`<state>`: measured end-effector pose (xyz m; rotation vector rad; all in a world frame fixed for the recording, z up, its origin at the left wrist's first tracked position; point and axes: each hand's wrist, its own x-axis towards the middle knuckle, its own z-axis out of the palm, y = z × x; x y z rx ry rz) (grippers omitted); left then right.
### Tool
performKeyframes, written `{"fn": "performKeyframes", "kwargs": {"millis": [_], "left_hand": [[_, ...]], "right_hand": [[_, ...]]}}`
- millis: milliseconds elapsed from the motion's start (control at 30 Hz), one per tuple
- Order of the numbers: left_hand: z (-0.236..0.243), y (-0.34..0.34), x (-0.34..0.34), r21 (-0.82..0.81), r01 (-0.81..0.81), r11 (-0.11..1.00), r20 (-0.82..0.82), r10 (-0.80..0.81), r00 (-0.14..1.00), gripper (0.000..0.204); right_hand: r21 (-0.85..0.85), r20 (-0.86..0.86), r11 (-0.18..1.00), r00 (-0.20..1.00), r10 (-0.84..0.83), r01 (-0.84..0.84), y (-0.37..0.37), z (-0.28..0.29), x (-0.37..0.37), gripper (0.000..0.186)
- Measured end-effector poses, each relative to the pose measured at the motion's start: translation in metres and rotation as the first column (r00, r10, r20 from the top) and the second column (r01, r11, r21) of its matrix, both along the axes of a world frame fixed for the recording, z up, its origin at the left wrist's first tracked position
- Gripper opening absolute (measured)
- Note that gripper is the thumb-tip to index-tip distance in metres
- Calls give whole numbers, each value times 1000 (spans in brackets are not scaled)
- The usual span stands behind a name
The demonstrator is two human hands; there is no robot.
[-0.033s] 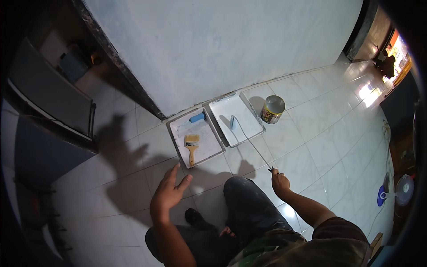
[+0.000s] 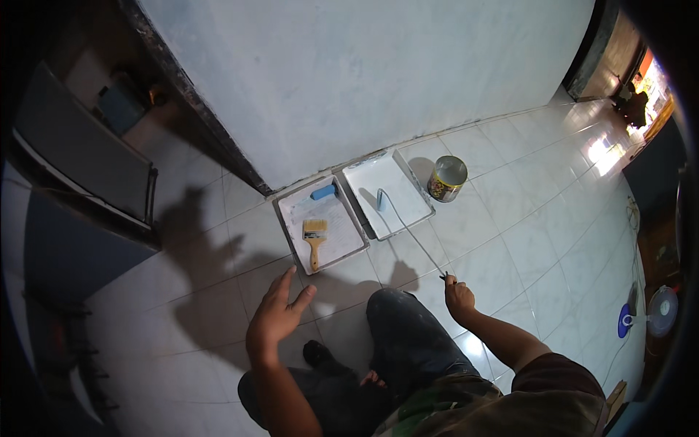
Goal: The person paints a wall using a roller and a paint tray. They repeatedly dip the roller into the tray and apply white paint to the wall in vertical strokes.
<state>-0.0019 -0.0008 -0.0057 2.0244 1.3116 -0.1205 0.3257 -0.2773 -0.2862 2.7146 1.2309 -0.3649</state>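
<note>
My right hand (image 2: pixel 459 297) is closed round the dark handle end of a small paint roller. The roller's thin wire frame reaches to the far left, and its narrow pale-blue sleeve (image 2: pixel 381 200) rests in the right paint tray (image 2: pixel 416 220), which is coated with white paint. My left hand (image 2: pixel 280 309) is held up with fingers stretched and thumb apart, holding nothing. Just beyond it is the left paint tray (image 2: pixel 352 251). In that tray lie a wide flat paintbrush (image 2: pixel 314 251) with a wooden handle and a blue roller sleeve (image 2: pixel 323 192).
An open paint can (image 2: pixel 447 180) stands right of the trays. Behind them rises a pale wall (image 2: pixel 378 65) with a dark-edged corner. Glossy tiles (image 2: pixel 502 240) cover the floor. A fan (image 2: pixel 659 311) is at the far right, and a grey-panelled piece (image 2: pixel 84 138) at the left.
</note>
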Motion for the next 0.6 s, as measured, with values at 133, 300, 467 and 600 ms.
{"fn": "performKeyframes", "kwargs": {"millis": [133,300,467,600], "left_hand": [[3,-2,-1,1,-23,1000,31,23,999,84],[10,-4,-7,13,-30,999,36,29,999,86],[3,1,-13,7,-12,1000,33,11,999,87],[-5,8,-16,-25,-34,999,47,35,998,89]], "right_hand": [[-67,37,996,998,58,-55,0,-11,8,22],[14,-110,998,993,-53,54,-1,-7,8,26],[126,-299,976,945,-131,175,-18,4,5,31],[340,-511,898,856,-75,281,-48,-1,-17,27]]}}
